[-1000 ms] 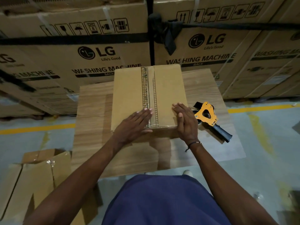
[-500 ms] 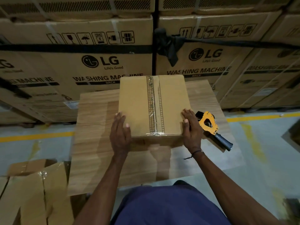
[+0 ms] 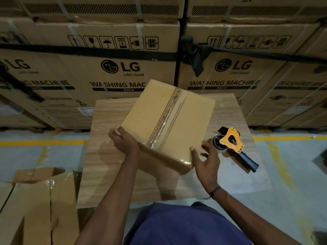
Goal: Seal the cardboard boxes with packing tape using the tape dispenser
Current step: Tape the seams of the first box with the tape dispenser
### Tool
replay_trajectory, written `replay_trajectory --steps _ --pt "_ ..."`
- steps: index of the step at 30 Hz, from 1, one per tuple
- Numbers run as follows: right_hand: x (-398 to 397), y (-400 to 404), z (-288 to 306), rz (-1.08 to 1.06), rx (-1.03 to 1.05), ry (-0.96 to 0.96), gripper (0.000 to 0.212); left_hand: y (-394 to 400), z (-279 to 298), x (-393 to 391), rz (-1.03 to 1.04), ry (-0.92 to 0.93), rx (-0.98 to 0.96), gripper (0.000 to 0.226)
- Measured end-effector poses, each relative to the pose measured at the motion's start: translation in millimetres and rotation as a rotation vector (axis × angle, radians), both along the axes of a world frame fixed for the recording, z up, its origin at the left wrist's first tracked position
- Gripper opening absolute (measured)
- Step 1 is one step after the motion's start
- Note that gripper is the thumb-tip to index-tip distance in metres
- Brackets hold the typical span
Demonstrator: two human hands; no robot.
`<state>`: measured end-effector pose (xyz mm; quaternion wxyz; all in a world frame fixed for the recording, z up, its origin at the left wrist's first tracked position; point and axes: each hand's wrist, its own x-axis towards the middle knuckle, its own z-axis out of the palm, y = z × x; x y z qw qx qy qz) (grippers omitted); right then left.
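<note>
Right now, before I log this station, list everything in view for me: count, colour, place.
cardboard box: one, tan, taped along its top seam, turned askew on the table.
tape dispenser: one, orange frame, dark handle, on the table right of the box.
table: one, light wood grain, centre.
washing machine cartons: several, brown, stacked behind the table.
floor boxes: at least two, tan, lower left.
floor line: one, yellow, running left to right.
left hand: grips the box's near left corner.
right hand: fingers spread at the box's near right corner.
</note>
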<state>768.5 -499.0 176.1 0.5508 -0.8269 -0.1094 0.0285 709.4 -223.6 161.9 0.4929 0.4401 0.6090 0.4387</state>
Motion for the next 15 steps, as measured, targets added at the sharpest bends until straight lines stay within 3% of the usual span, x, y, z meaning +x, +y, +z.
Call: replay_trajectory --steps 4,9,15 --pt "27.6 10.8 7.8 0.117 -0.192 -0.136 0.043 -22.0 1.2 5.6 -0.158 0.031 0.030 0.063" --pt "147.3 52.8 11.1 0.251 -0.597 -0.348 0.068 -100.4 7.2 1.9 -0.330 0.088 0.075 0.070" --pt "235.2 90.8 36.4 0.419 -0.859 -0.123 0.102 -134.2 9.7 -8.4 -0.443 0.158 0.012 0.079"
